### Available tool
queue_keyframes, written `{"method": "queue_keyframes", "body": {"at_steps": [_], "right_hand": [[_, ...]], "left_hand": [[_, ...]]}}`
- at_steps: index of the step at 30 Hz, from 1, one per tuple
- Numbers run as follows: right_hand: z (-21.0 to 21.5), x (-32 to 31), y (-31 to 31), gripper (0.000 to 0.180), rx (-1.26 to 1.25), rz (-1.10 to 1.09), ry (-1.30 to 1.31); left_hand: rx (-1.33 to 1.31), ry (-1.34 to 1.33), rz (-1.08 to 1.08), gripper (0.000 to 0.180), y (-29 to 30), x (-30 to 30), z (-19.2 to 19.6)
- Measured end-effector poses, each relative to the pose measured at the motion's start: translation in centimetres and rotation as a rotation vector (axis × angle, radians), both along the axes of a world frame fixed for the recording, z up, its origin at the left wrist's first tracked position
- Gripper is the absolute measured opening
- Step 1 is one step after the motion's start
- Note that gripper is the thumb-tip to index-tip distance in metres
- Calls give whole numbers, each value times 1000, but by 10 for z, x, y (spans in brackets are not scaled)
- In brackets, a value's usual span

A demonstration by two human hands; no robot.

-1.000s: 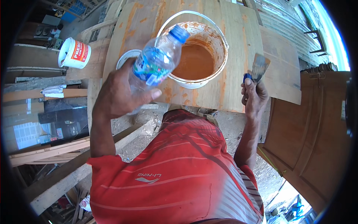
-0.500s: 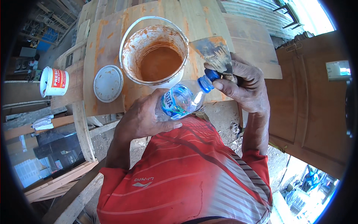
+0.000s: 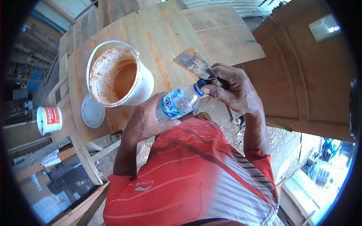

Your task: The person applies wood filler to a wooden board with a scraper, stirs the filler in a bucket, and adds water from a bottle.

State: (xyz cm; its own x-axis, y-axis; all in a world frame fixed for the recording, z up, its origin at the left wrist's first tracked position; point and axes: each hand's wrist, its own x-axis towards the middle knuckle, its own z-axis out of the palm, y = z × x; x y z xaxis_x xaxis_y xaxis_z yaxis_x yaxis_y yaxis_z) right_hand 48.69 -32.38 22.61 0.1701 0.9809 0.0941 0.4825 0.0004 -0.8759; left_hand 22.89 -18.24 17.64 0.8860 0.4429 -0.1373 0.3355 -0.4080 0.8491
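Note:
My left hand (image 3: 145, 119) is wrapped round the body of a clear plastic water bottle (image 3: 174, 103) with a blue label, held tilted in front of my chest. In my right hand (image 3: 237, 88) is a putty knife (image 3: 194, 64), its wide blade smeared with orange-brown and pointing up to the left. The thumb of that same hand presses by the blue cap (image 3: 199, 86) at the bottle's neck. Whether the cap is fully screwed on I cannot tell. Beyond the left hand stands a white bucket (image 3: 141, 88), holding orange-brown liquid, its handle raised.
The bucket stands on a wooden board table (image 3: 151, 30) streaked with orange. A round white lid (image 3: 93, 111) lies beside it. Farther left is a small white tub (image 3: 49, 120) with a red label. A brown wooden door panel (image 3: 301, 86) leans at the right.
The cap, apart from the bottle's mouth or nearly so before, now sits at the neck, the right hand closer to the bottle. The view has turned, shifting the bucket left and lower.

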Motion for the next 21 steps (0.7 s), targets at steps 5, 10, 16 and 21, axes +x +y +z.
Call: {"method": "queue_keyframes", "body": {"at_steps": [5, 10, 16, 21], "right_hand": [[-18, 14, -27, 38, 108, -61, -88], [-25, 29, -60, 31, -14, -101, 32], [-47, 36, -80, 46, -46, -206, 32], [-46, 50, -93, 39, -104, -187, 264]], "left_hand": [[-28, 25, -31, 74, -16, 33, -22], [-78, 28, -117, 74, -34, 62, -49], [-45, 56, -145, 76, -56, 78, -73], [-192, 55, -145, 76, -59, 86, -69]]}}
